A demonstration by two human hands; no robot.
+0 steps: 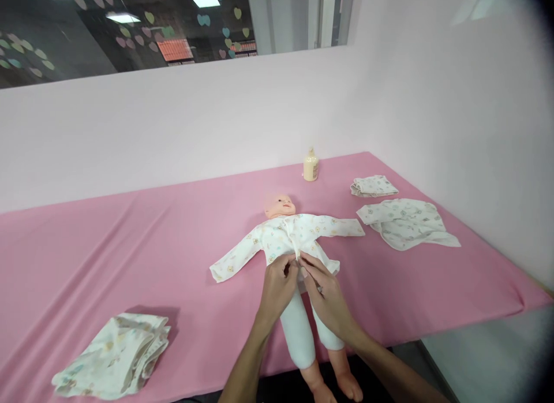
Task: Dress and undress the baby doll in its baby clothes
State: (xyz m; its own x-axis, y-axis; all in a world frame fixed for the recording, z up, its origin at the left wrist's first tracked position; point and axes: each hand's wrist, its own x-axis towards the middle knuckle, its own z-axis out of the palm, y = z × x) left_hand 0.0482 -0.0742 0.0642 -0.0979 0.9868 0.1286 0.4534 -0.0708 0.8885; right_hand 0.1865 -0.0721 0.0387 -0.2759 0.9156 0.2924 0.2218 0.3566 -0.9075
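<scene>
Two bare hands meet at the hem of a baby doll's [298, 258] printed shirt [288, 237], the left hand [277, 287] and right hand [326, 296] side by side, fingertips pinched in a closed grip on the shirt's front edge near the waist. The doll lies face up on the counter [130, 247], its long axis running from near to far: bare feet overhang the near edge, white-trousered legs point toward the person, and the head points to the far wall. Both sleeves spread out sideways. Near left, a crumpled printed cloth [115, 357] rests on the pink cover. Farther right lie a loose printed garment [404, 221] and, beyond it, a small folded cloth [373, 186]. A cream bottle [310, 165] stands upright by the pale pink wall [173, 131], below a dark window with heart stickers.
</scene>
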